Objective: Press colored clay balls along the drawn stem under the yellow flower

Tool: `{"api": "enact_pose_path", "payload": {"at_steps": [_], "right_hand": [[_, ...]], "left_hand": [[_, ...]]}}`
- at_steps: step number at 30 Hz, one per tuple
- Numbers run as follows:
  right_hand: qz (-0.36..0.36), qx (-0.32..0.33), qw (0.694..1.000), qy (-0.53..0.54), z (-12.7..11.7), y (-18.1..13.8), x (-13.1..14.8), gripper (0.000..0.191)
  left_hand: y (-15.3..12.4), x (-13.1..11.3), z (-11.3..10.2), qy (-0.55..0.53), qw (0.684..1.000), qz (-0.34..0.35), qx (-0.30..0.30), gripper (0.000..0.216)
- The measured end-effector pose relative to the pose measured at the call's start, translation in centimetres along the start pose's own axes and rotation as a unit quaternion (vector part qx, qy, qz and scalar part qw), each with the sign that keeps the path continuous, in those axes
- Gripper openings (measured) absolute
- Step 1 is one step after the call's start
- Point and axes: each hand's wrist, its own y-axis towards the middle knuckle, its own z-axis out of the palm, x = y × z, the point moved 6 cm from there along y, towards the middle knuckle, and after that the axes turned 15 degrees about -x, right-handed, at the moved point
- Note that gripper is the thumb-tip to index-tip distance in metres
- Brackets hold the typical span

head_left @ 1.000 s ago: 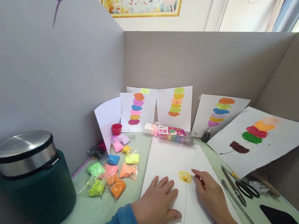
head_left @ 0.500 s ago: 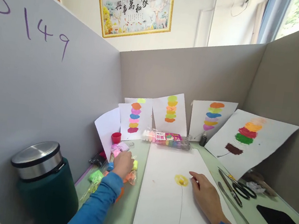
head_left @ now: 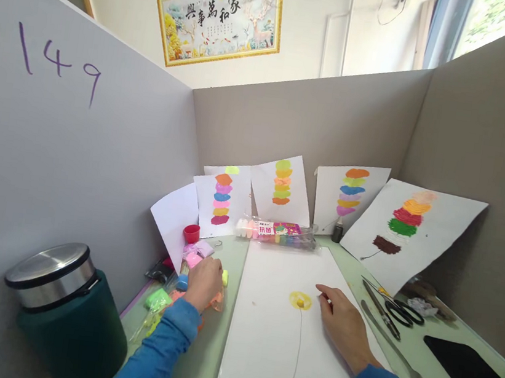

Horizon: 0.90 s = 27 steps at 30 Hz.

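A second ago the left hand [head_left: 204, 283] lay flat on the white paper [head_left: 253, 356]; now it is over the clay packets [head_left: 156, 299] to the left. The right hand [head_left: 341, 322] has stayed on the right side of the paper, index finger stretched out just beside the yellow disc [head_left: 295, 296], the other fingers loosely curled with nothing seen in them. A faint smudge [head_left: 253, 304], covered a second ago, shows left of the disc.

The disc is flat, roundish and streaky, on the middle part of the paper, with a deeper yellow lump [head_left: 300, 304] at its centre. A thin, slightly curved line [head_left: 299, 344] runs from it towards the near edge.

The left hand's fingers point down and its back hides the tips, so I cannot tell whether they are closed on a packet. Hand and sleeve cover much of the orange and pink clay. The paper's near end and the black thing [head_left: 466, 366] on the right are cut off.
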Motion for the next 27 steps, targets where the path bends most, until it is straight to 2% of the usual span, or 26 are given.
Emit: {"api": "enact_pose_path", "payload": {"at_steps": [10, 14, 18, 23, 25, 27], "right_hand": [[0.022, 0.024, 0.999, 0.003, 0.1, 0.0, -0.5, 0.035], [0.022, 0.024, 0.999, 0.006, 0.3, 0.0, -0.8, 0.035], [0.012, 0.003, 1.000, 0.023, 0.2, -0.1, -0.5, 0.033], [-0.049, -0.013, 0.994, 0.098, -1.4, 0.2, 3.0, 0.030], [-0.077, -0.008, 0.988, 0.137, -2.4, 0.9, 4.9, 0.029], [-0.071, -0.007, 0.984, 0.166, -3.4, 2.0, 6.5, 0.029]], "left_hand": [[-4.7, 0.6, -1.1, -0.033, 0.996, 0.082, 0.022, 0.016], [-5.2, 0.6, -1.3, -0.056, 0.995, 0.084, 0.003, 0.021], [-4.9, -0.9, -3.0, -0.123, 0.988, 0.092, -0.033, 0.020], [-5.0, -4.0, -4.1, -0.262, 0.955, 0.125, -0.059, 0.012], [-5.3, -4.6, -3.5, -0.337, 0.931, 0.125, -0.069, 0.021], [-5.6, -4.9, -2.6, -0.378, 0.914, 0.129, -0.071, 0.036]]}}
